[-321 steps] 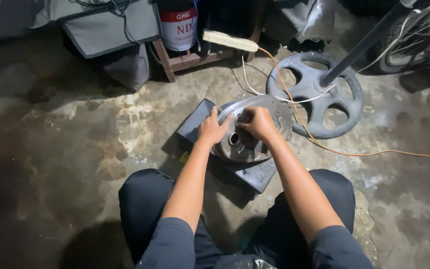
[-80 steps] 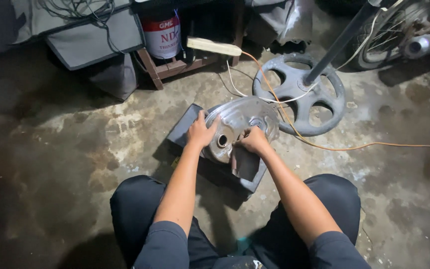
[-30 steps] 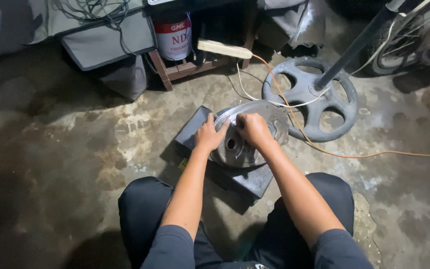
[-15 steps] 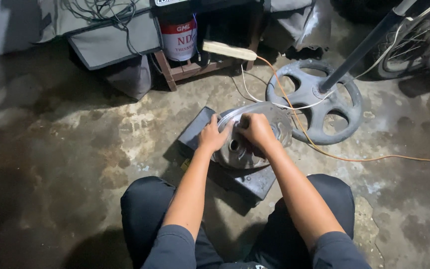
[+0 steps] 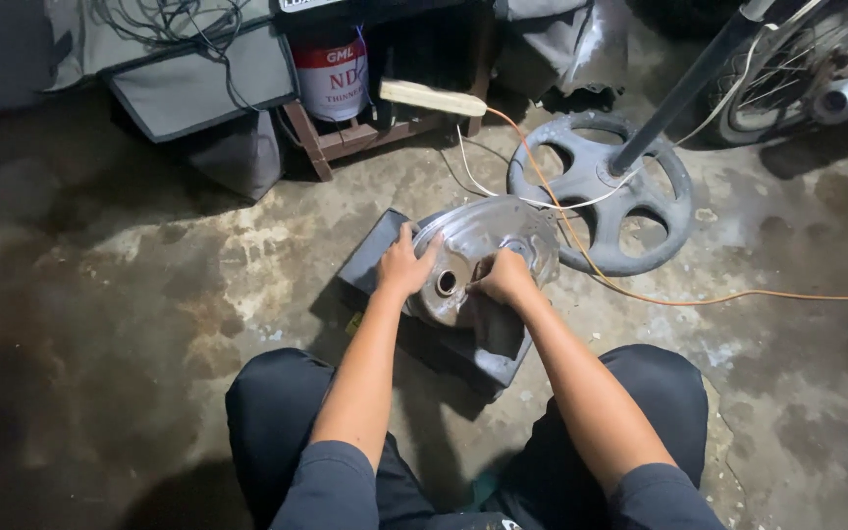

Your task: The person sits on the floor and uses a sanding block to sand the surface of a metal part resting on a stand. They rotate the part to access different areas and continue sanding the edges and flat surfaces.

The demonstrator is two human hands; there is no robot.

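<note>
left hand laid flat on metal cover's left rim | right hand pinched near hub hole, contents unclear | cover best steadied on dark block

Dim indoor scene lit from above and slightly in front, brightest on the concrete floor around its centre and falling to deep shadow along the top edge and at the lower left corner. A soft glare shows on the curved metal cover, while the forearms cast short, diffuse shadows onto the dark block beneath. Focus is fairly even with mild softness and grain in the dark areas, and the wide lens bends the pole and bicycle wheel near the upper right edge.
</note>
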